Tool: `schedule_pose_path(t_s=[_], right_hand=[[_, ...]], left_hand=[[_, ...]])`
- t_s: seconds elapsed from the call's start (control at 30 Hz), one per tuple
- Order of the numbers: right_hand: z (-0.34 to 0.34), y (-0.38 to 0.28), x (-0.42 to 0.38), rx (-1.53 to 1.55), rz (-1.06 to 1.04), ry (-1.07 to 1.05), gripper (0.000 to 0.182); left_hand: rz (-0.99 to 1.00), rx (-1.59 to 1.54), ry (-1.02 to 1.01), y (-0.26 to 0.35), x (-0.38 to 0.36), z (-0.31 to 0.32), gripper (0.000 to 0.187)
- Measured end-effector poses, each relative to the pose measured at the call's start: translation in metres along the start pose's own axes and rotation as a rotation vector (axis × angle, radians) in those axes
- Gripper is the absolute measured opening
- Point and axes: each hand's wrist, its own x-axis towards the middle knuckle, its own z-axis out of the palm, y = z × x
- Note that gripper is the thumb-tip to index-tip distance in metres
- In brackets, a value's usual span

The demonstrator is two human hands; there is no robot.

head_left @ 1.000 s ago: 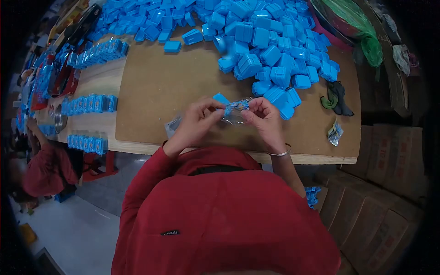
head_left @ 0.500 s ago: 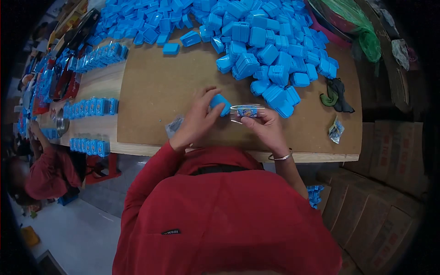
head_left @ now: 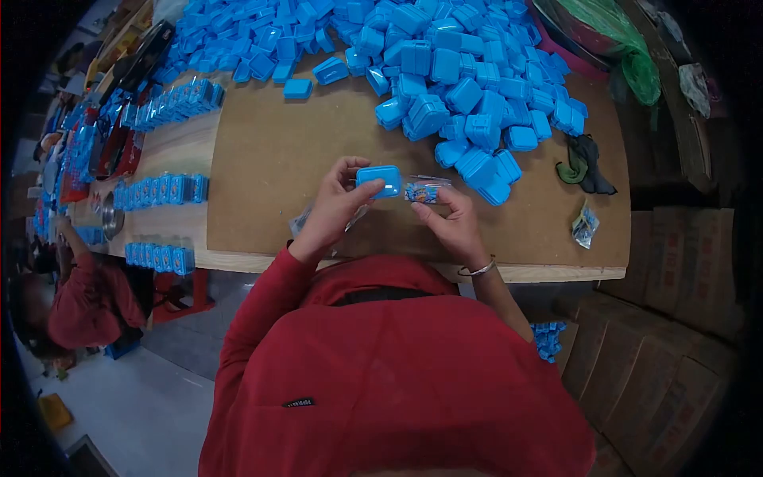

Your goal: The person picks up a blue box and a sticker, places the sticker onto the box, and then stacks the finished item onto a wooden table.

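Observation:
My left hand [head_left: 327, 213] grips a small blue plastic box [head_left: 386, 175] between thumb and fingers, its broad face turned up. Close to the box's right side, my right hand [head_left: 456, 226] pinches a clear plastic sleeve with a colourful printed picture [head_left: 421, 192]. A narrow gap separates box and sleeve. Under my left hand, a piece of clear plastic [head_left: 300, 221] lies partly hidden on the brown board [head_left: 278, 143]. Beyond both hands spreads a big heap of similar blue boxes [head_left: 469, 91].
Rows of wrapped blue boxes [head_left: 163, 190] stand on the left of the table. To the right lie a dark cloth [head_left: 592, 165] and a small shiny packet [head_left: 584, 226]. Cardboard boxes [head_left: 636, 350] are stacked at lower right. Another person [head_left: 91, 306] sits at far left.
The blue box in my left hand has been turned so its broad face shows. My right hand has shifted slightly left, and the clear sleeve is now tilted differently.

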Motion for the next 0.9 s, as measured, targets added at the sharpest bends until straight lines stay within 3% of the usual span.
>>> schedule_pose_path(t_s=[0.17,0.37,0.47,0.67,0.77,0.87,0.9], right_hand=[[0.005,-0.005,-0.001,0.044,0.041,-0.002,0.027],[0.005,-0.001,-0.001,0.308,0.132,0.012,0.024],[0.006,-0.008,0.002,0.384,0.143,0.040,0.016],[0.008,-0.012,0.004,0.430,0.155,0.075,0.015],[0.006,-0.009,0.005,0.192,0.011,0.065,0.014],[0.007,-0.034,0.004,0.161,0.152,0.087,0.026],[0.009,-0.034,0.005,0.171,0.160,0.103,0.038]], left_hand=[[-0.045,-0.227,-0.019,-0.001,-0.005,0.003,0.034],[-0.053,-0.167,-0.078,0.003,-0.012,0.004,0.033],[0.008,0.012,-0.118,0.005,-0.013,0.002,0.034],[-0.007,-0.058,-0.163,0.012,-0.018,0.008,0.034],[-0.043,-0.152,-0.253,0.013,-0.017,0.006,0.034],[0.006,-0.289,-0.184,0.010,-0.016,0.012,0.036],[0.023,-0.303,-0.171,0.007,-0.016,0.011,0.036]])
